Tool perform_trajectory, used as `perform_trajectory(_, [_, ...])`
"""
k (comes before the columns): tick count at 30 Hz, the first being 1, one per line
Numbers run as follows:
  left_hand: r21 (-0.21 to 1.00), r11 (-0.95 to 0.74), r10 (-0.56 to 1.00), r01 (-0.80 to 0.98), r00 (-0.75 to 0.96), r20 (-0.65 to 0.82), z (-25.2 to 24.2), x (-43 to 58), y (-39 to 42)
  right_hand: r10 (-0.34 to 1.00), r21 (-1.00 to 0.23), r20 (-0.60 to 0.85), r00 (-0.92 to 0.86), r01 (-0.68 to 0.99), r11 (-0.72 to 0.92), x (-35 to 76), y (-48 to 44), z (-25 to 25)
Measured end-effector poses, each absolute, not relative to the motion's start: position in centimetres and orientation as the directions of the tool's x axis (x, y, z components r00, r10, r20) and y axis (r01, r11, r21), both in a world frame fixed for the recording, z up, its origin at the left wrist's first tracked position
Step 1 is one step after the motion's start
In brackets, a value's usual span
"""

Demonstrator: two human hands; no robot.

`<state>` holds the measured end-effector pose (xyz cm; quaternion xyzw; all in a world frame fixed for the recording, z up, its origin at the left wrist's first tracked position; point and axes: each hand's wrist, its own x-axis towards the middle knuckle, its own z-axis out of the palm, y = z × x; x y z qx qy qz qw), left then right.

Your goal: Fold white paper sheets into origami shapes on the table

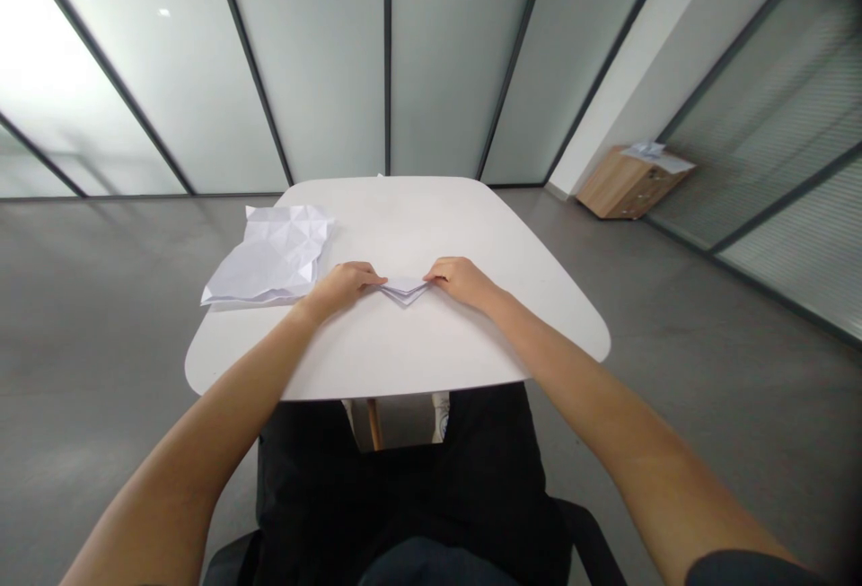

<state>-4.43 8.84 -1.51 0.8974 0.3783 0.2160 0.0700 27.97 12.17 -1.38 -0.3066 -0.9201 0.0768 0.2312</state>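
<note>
On the rounded white tabletop, a creased white paper sheet lies just beside your left hand. Mid-table, a small folded white paper V sits between that hand and your right hand. Your fingers, pressed together, touch its ends; whether they pinch is hard to tell here.

A small folded white paper lies flat on the table, its layers showing. It forms a shallow V, point toward the near edge.
</note>
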Motion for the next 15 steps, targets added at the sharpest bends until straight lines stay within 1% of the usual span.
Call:
perform_trajectory(6, [0.216, -0.735, 0.676, 0.643, 0.667, 0.315, -1.19, -4.26, 8.69, 0.559, -0.190, 0.341, -0.755, 0.527, 0.828, 28.09, 12.14, -1.41])
perform_trajectory(8, [0.212, -0.741, 0.670, 0.638, 0.676, 0.307, -1.05, -4.22, 8.46, 0.556, -0.168, 0.322, -0.766, 0.532, 0.830, 28.20, 12.20, -1.49])
perform_trajectory(11, [0.238, -0.745, 0.666, 0.623, 0.682, 0.301, -1.15, -4.31, 8.30, 0.556, -0.167, 0.297, -0.776, 0.532, 0.830, 28.46, 12.23, -1.49])
perform_trajectory(15, [0.249, -0.742, 0.670, 0.622, 0.676, 0.307, -1.49, -4.45, 8.46, 0.564, -0.199, 0.281, -0.776, 0.528, 0.826, 28.71, 12.19, -1.30])
